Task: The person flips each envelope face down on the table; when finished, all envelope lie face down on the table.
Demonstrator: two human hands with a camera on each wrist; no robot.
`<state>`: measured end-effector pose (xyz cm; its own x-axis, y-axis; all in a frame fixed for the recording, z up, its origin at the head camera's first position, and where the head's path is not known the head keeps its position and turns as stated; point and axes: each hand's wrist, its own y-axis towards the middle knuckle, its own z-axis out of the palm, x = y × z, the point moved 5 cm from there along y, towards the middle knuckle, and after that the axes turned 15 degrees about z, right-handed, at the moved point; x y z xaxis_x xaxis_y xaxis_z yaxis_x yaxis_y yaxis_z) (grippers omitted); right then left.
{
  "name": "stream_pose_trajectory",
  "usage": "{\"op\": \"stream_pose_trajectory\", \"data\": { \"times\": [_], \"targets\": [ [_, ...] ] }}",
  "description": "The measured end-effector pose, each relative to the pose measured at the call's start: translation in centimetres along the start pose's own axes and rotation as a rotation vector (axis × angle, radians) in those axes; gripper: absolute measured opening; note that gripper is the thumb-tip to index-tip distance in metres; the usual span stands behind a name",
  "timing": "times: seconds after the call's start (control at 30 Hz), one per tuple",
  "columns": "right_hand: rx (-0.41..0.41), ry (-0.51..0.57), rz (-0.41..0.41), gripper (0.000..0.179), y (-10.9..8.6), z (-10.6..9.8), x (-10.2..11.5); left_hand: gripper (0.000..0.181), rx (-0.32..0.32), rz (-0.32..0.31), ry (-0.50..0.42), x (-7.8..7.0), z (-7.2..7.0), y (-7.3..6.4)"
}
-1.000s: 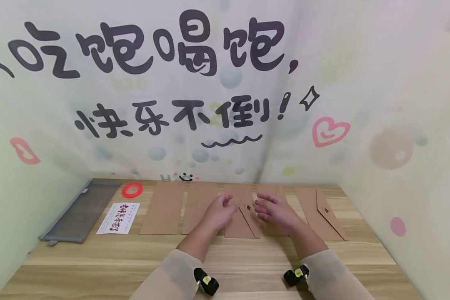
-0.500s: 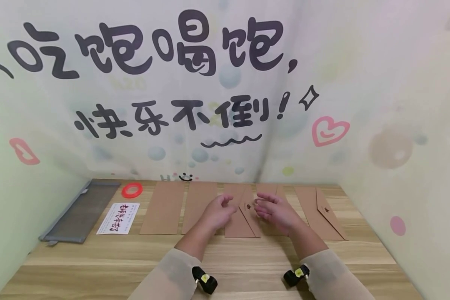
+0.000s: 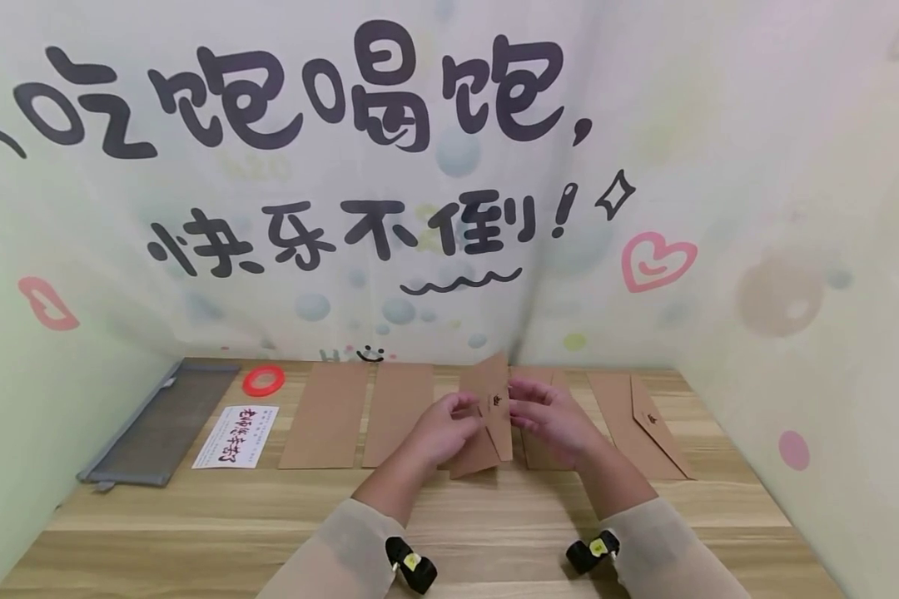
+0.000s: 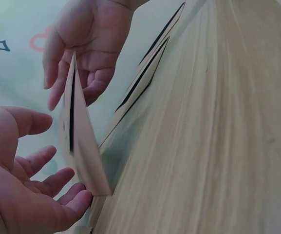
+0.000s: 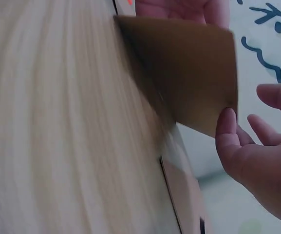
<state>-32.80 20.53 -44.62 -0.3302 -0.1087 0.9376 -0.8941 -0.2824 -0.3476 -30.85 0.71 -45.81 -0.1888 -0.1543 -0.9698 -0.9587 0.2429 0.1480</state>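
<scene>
Brown paper for the middle envelope (image 3: 494, 433), right between the left hand (image 3: 447, 431) and the right hand (image 3: 554, 424). Lay flat on the table (image 3: 494, 532) half a second ago. Tipped up now, right side lifted high, flap and little black mark turned toward the left hand. Cannot tell if any bit of the low side touches the wood. Both hands in nearly the same spots as before.

On the left hand, fingers apart and softly bent, with tips by the low edge. On the right hand, fingers loose and apart too, with tips touching the raised edge. Cannot tell for sure about a pinch.

Just left of the left hand, one plain envelope (image 3: 395, 412), then another plain envelope (image 3: 324, 416). Farther left, a white card (image 3: 235, 437), a red ring (image 3: 250, 382) and a grey pouch (image 3: 161, 424). Partly behind the right hand, a flap envelope (image 3: 562, 380). Right of that hand, one last envelope (image 3: 622, 416). All these just as before.
</scene>
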Motion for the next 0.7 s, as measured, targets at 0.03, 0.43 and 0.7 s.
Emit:
{"op": "stream_pose_trajectory", "data": {
  "times": [0.03,0.43,0.7],
  "targets": [
    [0.018,-0.008,-0.005,0.060,-0.1,0.3,0.1,0.050,0.010,0.001,-0.010,0.0,0.1,0.0],
    [0.104,-0.035,0.003,0.069,-1.3,2.4,0.7,0.049,0.016,0.031,-0.098,-0.8,0.3,-0.1],
    [0.121,-0.107,-0.009,0.066,-2.0,3.3,0.8,0.047,-0.008,0.044,-0.170,-1.6,0.2,-0.1]
  ]
}}
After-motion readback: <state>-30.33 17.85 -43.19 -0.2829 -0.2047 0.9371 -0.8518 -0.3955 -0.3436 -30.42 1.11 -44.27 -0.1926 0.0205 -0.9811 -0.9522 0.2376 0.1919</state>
